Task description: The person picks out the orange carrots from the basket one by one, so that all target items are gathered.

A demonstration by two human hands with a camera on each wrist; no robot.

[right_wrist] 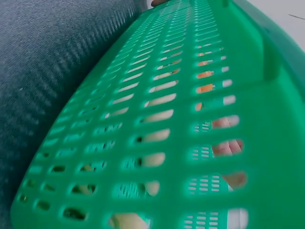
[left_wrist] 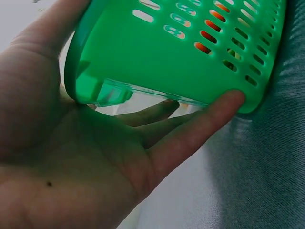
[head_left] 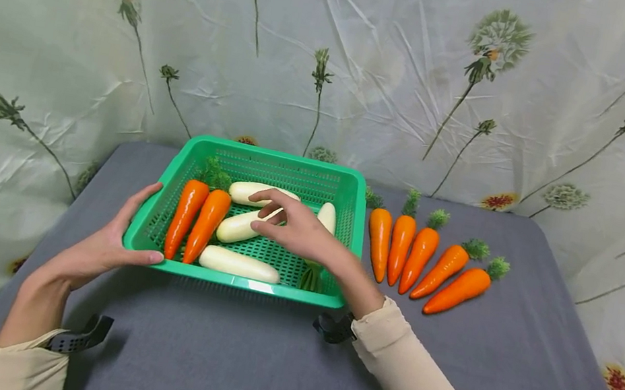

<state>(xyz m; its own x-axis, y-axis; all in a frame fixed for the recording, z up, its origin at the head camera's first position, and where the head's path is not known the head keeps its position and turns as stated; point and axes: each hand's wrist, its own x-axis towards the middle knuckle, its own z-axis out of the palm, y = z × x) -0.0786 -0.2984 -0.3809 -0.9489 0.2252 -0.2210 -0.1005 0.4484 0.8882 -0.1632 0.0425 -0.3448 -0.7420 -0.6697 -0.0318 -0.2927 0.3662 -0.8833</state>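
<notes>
Green basket sits left of centre in the head frame, on a grey cloth. Contents, left side: 2 orange carrots, side by side, tips toward the bottom of the frame, leafy tops toward the upper edge. Contents, middle and right: 4 white radishes; 3 lie roughly crosswise at mid-basket, 1 lies lengthwise near the right wall, partly behind the right arm.

Left hand: at the basket's left end, thumb on the lower-left rim, fingers along the left side. Left wrist view shows the fingers extended, 1 fingertip against the outer wall; it braces the basket rather than clenching.

Right hand: over mid-basket, fingers loosely bent, thumb apart from them, grasping nothing visible. The middle radish is partly hidden beneath it; contact cannot be told. Right wrist view is mostly slotted basket wall, with parts of the hand seen through the slots.

Right of the basket: 5 loose carrots in a fanned row, leafy tops up-frame. Background: pale curtain with dandelion print. Both sleeves beige.
</notes>
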